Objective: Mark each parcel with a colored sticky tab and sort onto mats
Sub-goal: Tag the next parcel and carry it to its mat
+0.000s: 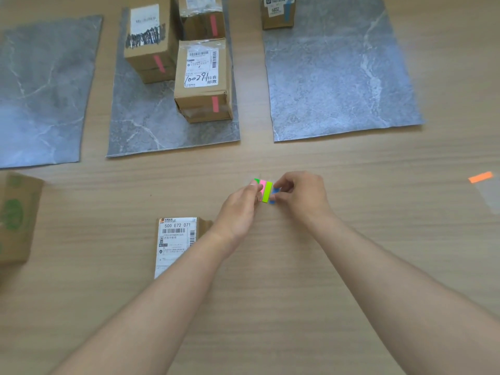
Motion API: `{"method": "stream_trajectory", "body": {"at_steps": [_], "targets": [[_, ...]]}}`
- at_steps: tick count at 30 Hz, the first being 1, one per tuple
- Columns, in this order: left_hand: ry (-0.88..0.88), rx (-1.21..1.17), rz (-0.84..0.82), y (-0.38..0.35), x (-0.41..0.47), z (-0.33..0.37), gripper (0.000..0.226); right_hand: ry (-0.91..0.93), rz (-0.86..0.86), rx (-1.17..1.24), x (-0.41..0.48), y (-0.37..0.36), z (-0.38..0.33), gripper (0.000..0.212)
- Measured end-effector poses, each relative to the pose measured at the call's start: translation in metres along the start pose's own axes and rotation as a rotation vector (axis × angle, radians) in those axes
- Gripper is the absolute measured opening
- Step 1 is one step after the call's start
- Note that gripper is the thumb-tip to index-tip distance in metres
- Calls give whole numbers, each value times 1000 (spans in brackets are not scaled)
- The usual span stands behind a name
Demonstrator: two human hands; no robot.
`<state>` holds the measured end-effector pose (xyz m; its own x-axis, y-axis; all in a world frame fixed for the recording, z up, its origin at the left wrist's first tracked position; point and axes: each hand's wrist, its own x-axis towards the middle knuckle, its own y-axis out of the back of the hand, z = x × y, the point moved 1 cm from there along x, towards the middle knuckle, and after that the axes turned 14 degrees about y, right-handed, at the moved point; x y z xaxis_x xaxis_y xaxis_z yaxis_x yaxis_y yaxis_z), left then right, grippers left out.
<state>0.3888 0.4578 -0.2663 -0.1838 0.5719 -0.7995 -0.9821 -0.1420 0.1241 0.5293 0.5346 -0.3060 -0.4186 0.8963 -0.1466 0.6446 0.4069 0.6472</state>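
Observation:
Above the wooden table, my left hand (242, 205) grips a small pad of sticky tabs (266, 191) with pink, green and blue strips. My right hand (301, 194) pinches the blue tab (275, 194) at the pad's right edge. A cardboard parcel with a white label (176, 243) lies under my left forearm, partly hidden. Three parcels (203, 79) with pink tabs stand on the middle grey mat (140, 125). One parcel with a blue tab (277, 12) stands at the far end of the right mat (338, 77). The left mat (40, 90) is bare.
A cardboard box with green print (16, 220) sits at the left edge of the table. An orange tab on a clear sheet (484, 185) lies at the right edge.

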Motion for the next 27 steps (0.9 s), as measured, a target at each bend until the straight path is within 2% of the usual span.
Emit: {"method": "stream_trajectory", "body": {"at_steps": [3,5,7,10,12,14,20,23,27], "targets": [[-55,82,32,-2,-6,-2,41,186,-107,-195,-1,0,-2,17],[-164,269,117,-6,-9,-7,32,289,-140,-269,-3,-2,-2,15],[-313,554,241,-9,-13,-12,28,332,-112,-260,-5,-1,3,13],[-508,1044,308,-14,-12,-20,56,324,-86,-196,-4,2,7,12],[-468,1223,342,-18,-12,-21,60,302,-95,-157,-2,3,7,13],[-406,1292,353,-23,-13,-20,59,281,-106,-147,0,3,6,14],[-408,1337,375,-25,-3,-25,66,187,-106,-168,9,3,7,14],[-427,1360,357,-26,-1,-26,66,1,85,-66,12,7,8,15],[-434,1335,354,-25,0,-23,60,-340,592,430,12,24,6,10]]}}
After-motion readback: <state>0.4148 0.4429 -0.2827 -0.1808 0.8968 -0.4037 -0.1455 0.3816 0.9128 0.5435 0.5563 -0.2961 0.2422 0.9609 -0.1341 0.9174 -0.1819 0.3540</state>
